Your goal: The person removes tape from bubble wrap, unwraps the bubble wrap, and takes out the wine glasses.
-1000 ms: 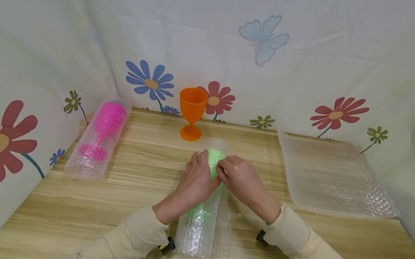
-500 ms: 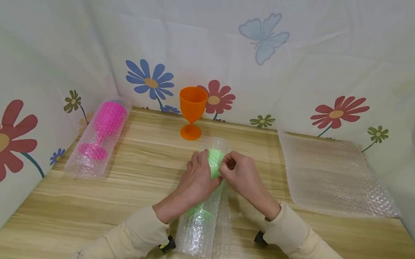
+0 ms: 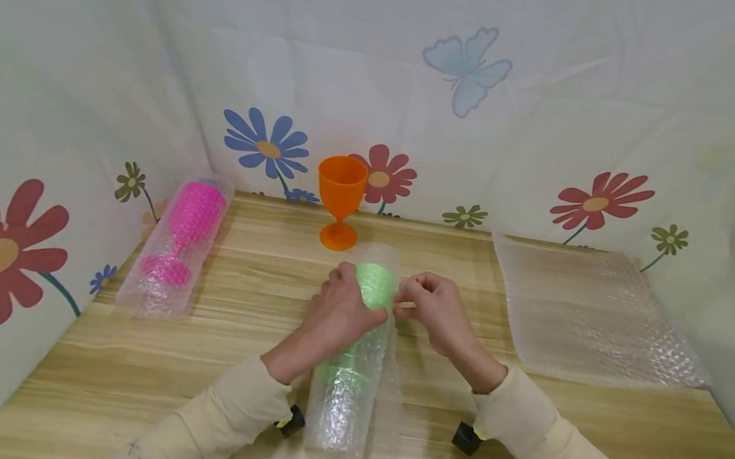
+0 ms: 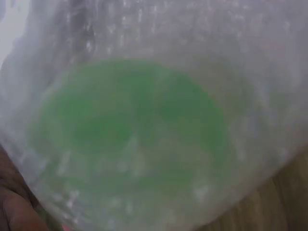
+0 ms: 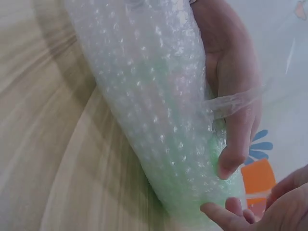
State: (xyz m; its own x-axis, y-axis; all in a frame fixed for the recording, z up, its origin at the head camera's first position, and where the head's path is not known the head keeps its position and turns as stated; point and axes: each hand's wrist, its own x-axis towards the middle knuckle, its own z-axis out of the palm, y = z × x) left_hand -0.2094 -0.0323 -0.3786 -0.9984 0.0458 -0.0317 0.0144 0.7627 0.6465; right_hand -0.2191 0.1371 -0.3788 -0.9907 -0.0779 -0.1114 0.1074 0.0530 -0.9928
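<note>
A green goblet [image 3: 375, 285] lies inside a roll of clear bubble wrap [image 3: 345, 413] in the middle of the table. My left hand [image 3: 339, 313] grips the upper part of the roll, thumb on the near side and fingers over the far left. Just right of the rim, my right hand [image 3: 437, 312] pinches what looks like a thin clear edge of the wrap; in the right wrist view its index finger [image 5: 224, 216] touches the roll. Through the plastic, the left wrist view shows the goblet's round green base [image 4: 130, 130], blurred.
An orange goblet [image 3: 341, 196] stands upright behind the roll. At the left lies a pink goblet [image 3: 192, 214] wrapped in bubble wrap. A flat sheet of bubble wrap [image 3: 592, 316] rests at the right, against the flowered cloth backdrop [image 3: 378, 81].
The roll has turned and shifted slightly left, so more of the green cup shows. My left hand has moved left with it; my right hand has drawn a little right.
</note>
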